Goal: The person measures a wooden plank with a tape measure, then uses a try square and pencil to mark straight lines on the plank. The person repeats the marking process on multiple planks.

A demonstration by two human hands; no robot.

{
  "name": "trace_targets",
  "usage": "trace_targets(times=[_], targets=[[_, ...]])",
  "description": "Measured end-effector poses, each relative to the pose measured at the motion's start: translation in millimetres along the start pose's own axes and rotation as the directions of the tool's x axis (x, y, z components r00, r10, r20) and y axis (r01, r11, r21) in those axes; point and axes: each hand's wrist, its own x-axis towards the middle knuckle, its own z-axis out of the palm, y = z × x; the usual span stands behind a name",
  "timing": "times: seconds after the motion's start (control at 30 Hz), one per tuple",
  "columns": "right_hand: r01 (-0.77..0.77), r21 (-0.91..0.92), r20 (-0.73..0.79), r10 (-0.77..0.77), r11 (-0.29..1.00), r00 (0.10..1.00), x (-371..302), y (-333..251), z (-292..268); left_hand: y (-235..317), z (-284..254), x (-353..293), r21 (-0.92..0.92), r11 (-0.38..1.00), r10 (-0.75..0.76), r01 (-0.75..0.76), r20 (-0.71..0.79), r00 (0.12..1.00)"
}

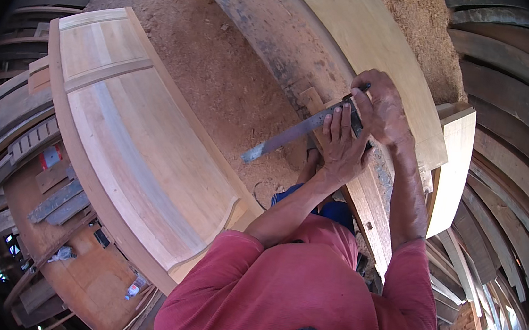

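My left hand [343, 149] lies over a try square, its fingers pressing the tool down on a narrow wooden piece on the bench. The square's metal blade [293, 134] sticks out past the wood to the lower left, and its dark stock is partly covered by my fingers. Just beyond, my right hand [383, 110] is closed, with thumb and fingers pinching a thin dark tool [364, 86] near the square's upper edge. Most of that tool is hidden in the fingers, so its kind cannot be made out.
A large panelled wooden door [144, 146] lies to my left. A wide pale board [381, 35] rests along the worn bench plank [271, 37]. Sawdust [193, 48] covers the ground between. Stacked planks [515, 114] line the right; a plastic bottle [135, 287] lies lower left.
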Motion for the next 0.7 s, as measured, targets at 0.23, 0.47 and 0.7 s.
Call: trace_targets(times=[0.23,0.47,0.7], targets=[[-0.249,-0.118,0.259,0.272,0.961,0.927,-26.9,56.6,23.1,3.2,-4.0,0.7,-0.015,0.999,-0.042,0.044,0.085,0.995],[-0.463,0.03,0.407,0.413,0.886,0.815,-60.6,63.0,25.5,14.6,-11.9,-13.1,-0.09,0.994,-0.049,0.068,0.203,0.978],[-0.407,0.137,0.433,0.314,0.903,0.845,-85.8,81.6,19.7,26.0,-6.4,-29.1,-0.087,0.995,-0.03,0.049,0.211,0.977]])
